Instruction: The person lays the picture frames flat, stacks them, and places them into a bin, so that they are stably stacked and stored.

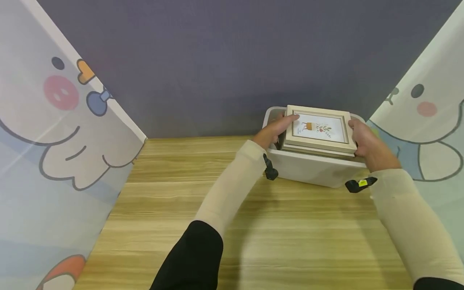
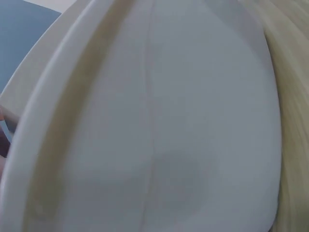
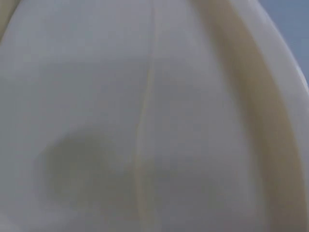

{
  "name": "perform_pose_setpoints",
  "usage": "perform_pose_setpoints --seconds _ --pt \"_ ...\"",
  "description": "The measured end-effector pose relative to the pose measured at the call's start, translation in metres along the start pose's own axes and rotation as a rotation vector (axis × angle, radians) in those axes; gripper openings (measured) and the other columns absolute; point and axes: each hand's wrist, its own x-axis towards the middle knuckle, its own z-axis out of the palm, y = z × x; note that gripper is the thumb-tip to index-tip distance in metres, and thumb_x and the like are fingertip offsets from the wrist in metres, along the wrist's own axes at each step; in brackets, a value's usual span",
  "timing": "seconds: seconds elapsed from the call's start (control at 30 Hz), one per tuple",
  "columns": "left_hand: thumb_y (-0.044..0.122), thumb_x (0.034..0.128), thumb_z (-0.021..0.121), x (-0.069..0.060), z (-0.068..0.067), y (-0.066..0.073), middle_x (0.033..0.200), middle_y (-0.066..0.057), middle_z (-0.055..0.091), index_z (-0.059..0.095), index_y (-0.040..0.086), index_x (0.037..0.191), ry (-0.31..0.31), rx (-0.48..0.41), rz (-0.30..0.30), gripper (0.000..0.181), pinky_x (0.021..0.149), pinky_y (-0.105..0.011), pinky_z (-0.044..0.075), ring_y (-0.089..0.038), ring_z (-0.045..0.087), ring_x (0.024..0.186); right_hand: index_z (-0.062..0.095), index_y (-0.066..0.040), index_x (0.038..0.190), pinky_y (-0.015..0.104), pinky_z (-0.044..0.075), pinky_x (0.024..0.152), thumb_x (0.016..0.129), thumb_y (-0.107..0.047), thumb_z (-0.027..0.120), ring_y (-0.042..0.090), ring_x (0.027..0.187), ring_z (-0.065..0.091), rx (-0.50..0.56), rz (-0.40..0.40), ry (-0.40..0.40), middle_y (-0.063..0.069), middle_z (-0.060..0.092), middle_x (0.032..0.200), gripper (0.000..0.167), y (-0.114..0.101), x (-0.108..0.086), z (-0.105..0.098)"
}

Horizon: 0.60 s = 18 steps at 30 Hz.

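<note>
In the head view a cream picture frame, with a potted-plant print behind its front, lies face up on top of at least one more frame. This stack sits at the mouth of a white plastic bin, its top above the rim. My left hand grips the stack's left side, thumb over the top frame's edge. On the opposite side my right hand holds the right edge. The fingers of both hands are partly hidden inside the bin. Its white outer wall fills both wrist views.
Beneath the bin is a wood-grain table. A dark grey panel rises behind it. Panels with cartoon animals stand on the left and right, the right one close to my right hand.
</note>
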Motion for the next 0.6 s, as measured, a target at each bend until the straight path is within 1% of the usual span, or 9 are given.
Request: perform_pose_setpoints --seconds 0.03,0.07,0.13,0.17,0.23,0.37,0.43,0.47,0.6 --pt "0.059 0.0983 0.054 0.001 0.001 -0.001 0.171 0.001 0.018 0.011 0.030 0.164 0.002 0.013 -0.014 0.084 0.122 -0.060 0.028 -0.027 0.025 0.156 0.027 -0.024 0.142 0.029 0.059 0.076 0.107 -0.052 0.012 0.006 0.082 0.065 0.001 0.005 -0.008 -0.009 0.059 0.090 0.047 0.001 0.001 0.000" --pt "0.062 0.0970 0.054 0.002 0.002 -0.003 0.173 0.003 0.010 0.003 0.032 0.165 0.007 0.025 -0.036 0.090 0.123 -0.062 0.025 -0.028 0.019 0.158 0.032 -0.024 0.134 0.029 0.060 0.075 0.106 -0.053 0.012 0.006 0.082 0.065 -0.005 0.012 -0.020 -0.009 0.059 0.089 0.045 0.001 0.002 0.001" --pt "0.065 0.0961 0.053 0.004 0.002 -0.006 0.173 0.004 0.007 0.001 0.033 0.165 0.011 0.053 -0.061 0.092 0.123 -0.063 0.025 -0.030 0.018 0.158 0.035 -0.022 0.118 0.030 0.060 0.074 0.106 -0.055 0.013 0.008 0.080 0.067 -0.015 0.029 -0.052 -0.008 0.061 0.089 0.042 0.004 0.003 0.002" --pt "0.065 0.0960 0.054 0.005 0.002 -0.008 0.173 0.005 0.006 0.000 0.033 0.165 0.008 0.064 -0.072 0.093 0.123 -0.062 0.025 -0.029 0.018 0.158 0.036 -0.021 0.118 0.030 0.061 0.074 0.106 -0.056 0.013 0.009 0.080 0.068 -0.018 0.047 -0.061 -0.007 0.062 0.087 0.044 0.005 0.004 0.003" --pt "0.066 0.0958 0.054 0.007 0.002 -0.010 0.173 0.007 0.003 -0.003 0.034 0.164 -0.011 0.092 -0.089 0.095 0.124 -0.061 0.025 -0.030 0.017 0.159 0.037 -0.022 0.119 0.031 0.060 0.075 0.105 -0.058 0.013 0.009 0.081 0.068 -0.029 0.071 -0.085 -0.007 0.064 0.088 0.045 0.007 0.004 0.004" --pt "0.065 0.0959 0.054 0.010 0.001 -0.010 0.173 0.008 0.003 0.002 0.032 0.165 -0.040 0.123 -0.098 0.093 0.126 -0.056 0.023 -0.029 0.016 0.159 0.039 -0.021 0.120 0.031 0.059 0.078 0.104 -0.060 0.011 0.008 0.083 0.068 -0.142 0.082 -0.092 -0.009 0.065 0.089 0.051 0.008 0.006 0.006" --pt "0.064 0.0968 0.054 0.010 0.001 -0.009 0.173 0.007 0.005 0.005 0.031 0.165 -0.051 0.137 -0.102 0.090 0.127 -0.054 0.022 -0.029 0.016 0.159 0.040 -0.020 0.121 0.031 0.059 0.078 0.104 -0.061 0.011 0.007 0.083 0.069 -0.167 0.088 -0.089 -0.009 0.067 0.089 0.053 0.009 0.007 0.006" --pt "0.064 0.0968 0.054 0.010 0.000 -0.009 0.173 0.006 0.007 0.007 0.031 0.165 -0.052 0.145 -0.110 0.089 0.127 -0.053 0.022 -0.030 0.017 0.159 0.040 -0.019 0.121 0.031 0.060 0.078 0.104 -0.062 0.012 0.008 0.083 0.069 -0.172 0.095 -0.090 -0.009 0.067 0.088 0.054 0.009 0.008 0.007" --pt "0.064 0.0976 0.052 0.011 0.000 -0.008 0.173 0.005 0.006 0.006 0.030 0.165 -0.066 0.176 -0.133 0.088 0.127 -0.054 0.023 -0.032 0.018 0.158 0.041 -0.016 0.123 0.033 0.060 0.078 0.104 -0.063 0.014 0.009 0.082 0.070 -0.171 0.121 -0.085 -0.007 0.069 0.087 0.058 0.010 0.010 0.006"
